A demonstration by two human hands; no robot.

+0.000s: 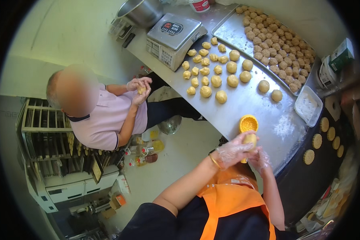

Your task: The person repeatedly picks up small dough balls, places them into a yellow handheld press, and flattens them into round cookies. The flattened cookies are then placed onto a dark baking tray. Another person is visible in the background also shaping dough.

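Note:
My left hand (pixel 235 150), in a clear plastic glove, holds a pale dough ball (pixel 250 141) between its fingers and thumb. Close beside it, my right hand (pixel 260 160), gloved too, has its fingers near the underside of the ball; whether they touch it is hard to tell. A yellow mooncake mould (pixel 248 123) lies on the steel table just beyond both hands, its patterned cavity facing up and its handle partly hidden behind them. Smooth dough balls (pixel 232 80) and small yellow dough pieces (pixel 205 71) sit farther up the table.
A metal tray (pixel 228 33) bears many brown filling balls (pixel 280 49). A plastic tub of flour (pixel 308 106) stands at the right, near pressed mooncakes (pixel 317 141) on a dark surface. A scale (pixel 177 39) stands at the table's far left. Across the table's edge, a co-worker (pixel 114 120) holds dough in gloved hands.

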